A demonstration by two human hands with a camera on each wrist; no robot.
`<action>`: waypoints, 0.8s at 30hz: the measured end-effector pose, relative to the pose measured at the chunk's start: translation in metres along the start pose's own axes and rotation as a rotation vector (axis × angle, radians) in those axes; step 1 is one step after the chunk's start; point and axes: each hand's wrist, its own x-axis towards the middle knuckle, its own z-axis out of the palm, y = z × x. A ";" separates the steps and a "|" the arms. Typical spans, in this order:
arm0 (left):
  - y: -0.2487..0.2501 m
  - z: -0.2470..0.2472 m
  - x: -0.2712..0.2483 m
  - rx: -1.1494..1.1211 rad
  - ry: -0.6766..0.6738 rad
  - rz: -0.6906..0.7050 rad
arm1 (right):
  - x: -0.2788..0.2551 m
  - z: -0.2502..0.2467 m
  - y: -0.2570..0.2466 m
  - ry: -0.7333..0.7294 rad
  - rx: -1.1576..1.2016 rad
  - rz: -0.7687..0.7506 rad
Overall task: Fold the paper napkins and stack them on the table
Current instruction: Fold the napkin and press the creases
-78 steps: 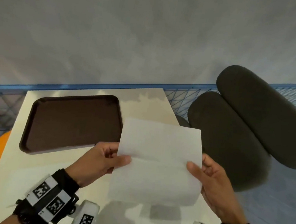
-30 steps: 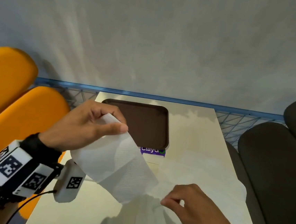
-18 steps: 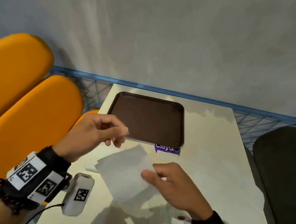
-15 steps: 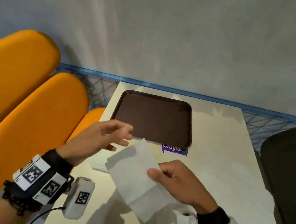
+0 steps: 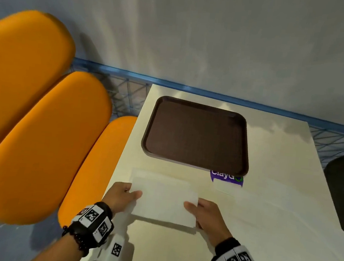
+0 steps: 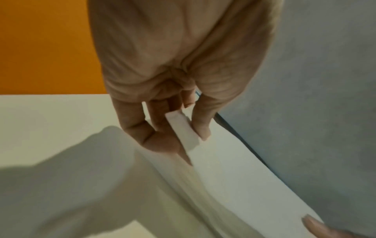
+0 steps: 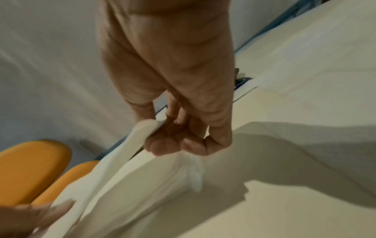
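I hold a white paper napkin (image 5: 164, 203) level just above the cream table (image 5: 165, 254), near its left edge. My left hand (image 5: 134, 194) pinches its left end between thumb and fingers (image 6: 200, 128). Gripping the right end is my right hand (image 5: 191, 208), with the paper edge (image 7: 150, 128) between its thumb and curled fingers. In the left wrist view the napkin (image 6: 234, 177) stretches away toward my right thumb. Just beyond the held one, another pale napkin (image 5: 158, 176) lies flat on the table.
A dark brown tray (image 5: 201, 103) sits at the table's far end, with a purple sticker (image 5: 225, 176) at its near right corner. Pale sheets (image 5: 284, 215) lie on the table's right side. Orange seats (image 5: 40, 138) stand left, a dark seat (image 5: 343, 172) right.
Half a second ago only my right hand held the napkin, slanted, while my left reached toward it. Now both hands hold its ends and it lies level, lower over the table.
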 end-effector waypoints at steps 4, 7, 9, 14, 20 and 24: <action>0.010 -0.001 0.026 0.151 0.213 0.056 | 0.039 0.025 -0.001 0.211 -0.072 -0.022; 0.012 0.002 0.031 0.242 0.279 0.075 | 0.047 0.033 0.000 0.321 -0.151 0.000; 0.010 0.004 0.033 0.260 0.284 0.063 | 0.051 0.037 0.003 0.347 -0.205 0.012; 0.011 0.008 0.027 0.358 0.386 0.158 | 0.047 0.040 0.006 0.492 -0.482 -0.113; 0.015 0.044 0.020 0.905 0.044 0.598 | 0.051 0.081 0.021 0.310 -1.176 -0.604; -0.004 0.048 0.046 1.038 -0.070 0.507 | 0.059 0.080 0.034 0.254 -1.256 -0.466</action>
